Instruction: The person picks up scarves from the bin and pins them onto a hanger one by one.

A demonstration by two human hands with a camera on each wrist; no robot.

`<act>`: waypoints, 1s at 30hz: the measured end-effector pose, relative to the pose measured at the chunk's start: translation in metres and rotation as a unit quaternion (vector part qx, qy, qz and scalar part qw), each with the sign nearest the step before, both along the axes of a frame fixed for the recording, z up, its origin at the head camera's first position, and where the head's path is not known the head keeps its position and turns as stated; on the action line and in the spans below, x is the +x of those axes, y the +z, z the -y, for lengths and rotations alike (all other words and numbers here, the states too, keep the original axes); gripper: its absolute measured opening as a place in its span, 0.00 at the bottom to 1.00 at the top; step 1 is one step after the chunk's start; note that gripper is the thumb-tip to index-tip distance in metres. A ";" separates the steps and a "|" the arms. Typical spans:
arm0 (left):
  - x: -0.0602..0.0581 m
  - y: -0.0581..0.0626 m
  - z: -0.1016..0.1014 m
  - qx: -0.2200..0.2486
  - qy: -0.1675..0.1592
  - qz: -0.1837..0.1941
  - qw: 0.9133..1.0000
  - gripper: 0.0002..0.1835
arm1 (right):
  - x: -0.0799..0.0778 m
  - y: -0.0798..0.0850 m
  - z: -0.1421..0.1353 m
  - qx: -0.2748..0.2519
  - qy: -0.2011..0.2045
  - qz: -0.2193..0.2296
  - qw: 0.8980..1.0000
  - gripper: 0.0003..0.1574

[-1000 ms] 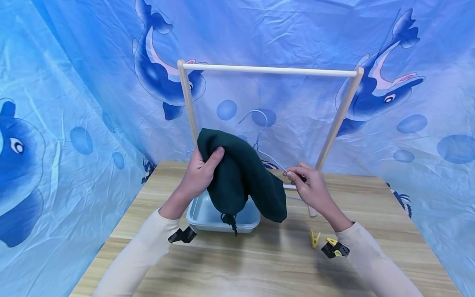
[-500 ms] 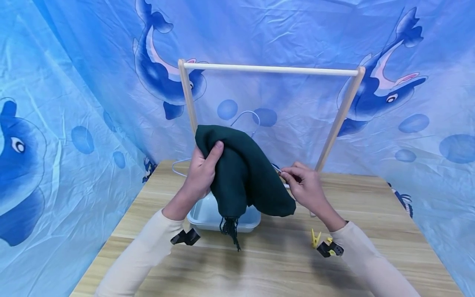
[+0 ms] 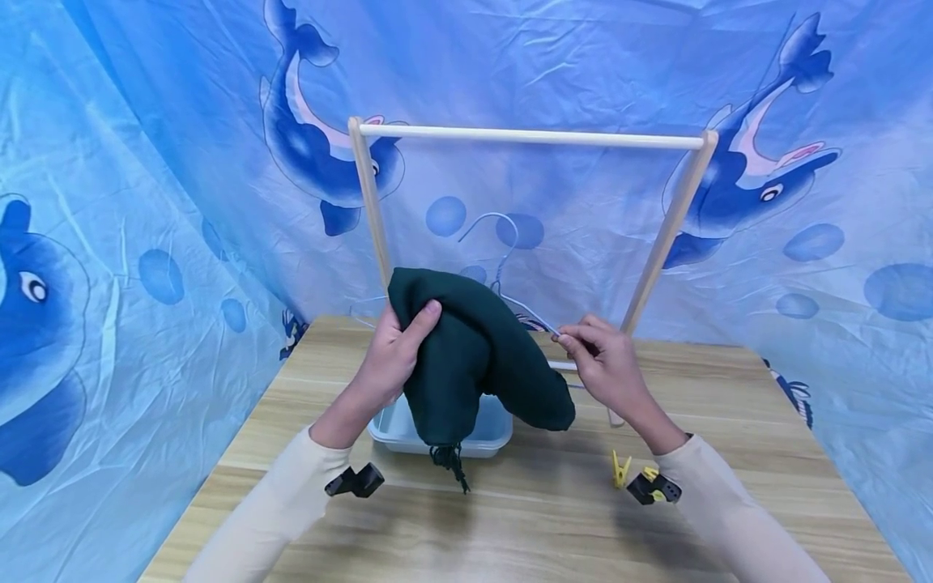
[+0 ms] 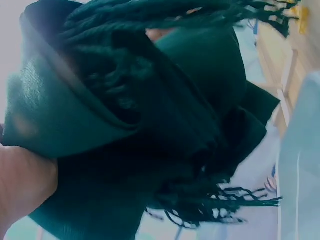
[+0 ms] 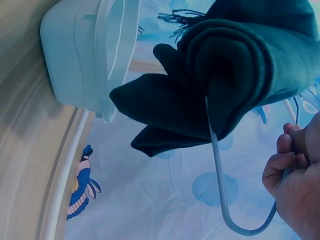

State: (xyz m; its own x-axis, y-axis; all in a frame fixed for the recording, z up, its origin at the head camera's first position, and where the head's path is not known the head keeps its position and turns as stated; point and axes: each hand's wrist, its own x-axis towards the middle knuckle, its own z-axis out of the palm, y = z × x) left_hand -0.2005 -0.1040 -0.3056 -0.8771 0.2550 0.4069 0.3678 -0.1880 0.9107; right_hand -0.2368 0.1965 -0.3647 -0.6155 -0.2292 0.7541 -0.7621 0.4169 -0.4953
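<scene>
A dark green fringed scarf (image 3: 445,380), folded over, is gripped near its upper left by my left hand (image 3: 389,356), thumb on top of the cloth. Its tassels (image 3: 448,461) dangle over the basin. Behind it rises a light blue wire hanger (image 3: 534,314), hook upward. My right hand (image 3: 605,360) pinches the hanger at its right shoulder. In the right wrist view, the hanger's lower wire (image 5: 218,160) runs into the folds of the scarf (image 5: 225,65). Cloth (image 4: 100,110) fills most of the left wrist view and hides much of the left hand.
A pale blue basin (image 3: 408,445) sits on the wooden table (image 3: 510,526) below the scarf. Behind stands a wooden rack with a white top bar (image 3: 532,136). Yellow clothespins (image 3: 620,470) lie near the right wrist. A blue dolphin-print curtain (image 3: 583,73) surrounds the table.
Over the last half second the left hand and scarf have dropped slightly, and more of the hanger's hook and neck shows above the cloth. Both hands keep their holds.
</scene>
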 end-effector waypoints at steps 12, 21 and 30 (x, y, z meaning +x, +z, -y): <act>-0.011 -0.004 0.023 -0.039 -0.053 -0.058 0.996 0.15 | 0.002 0.003 0.001 0.000 0.036 -0.025 0.999 0.13; -0.013 -0.019 0.030 -0.055 -0.128 -0.103 0.985 0.20 | 0.004 0.004 0.003 0.006 0.064 -0.027 0.998 0.16; -0.015 -0.017 0.033 -0.078 -0.051 -0.047 0.995 0.13 | 0.008 0.008 0.001 -0.001 0.089 -0.015 0.996 0.17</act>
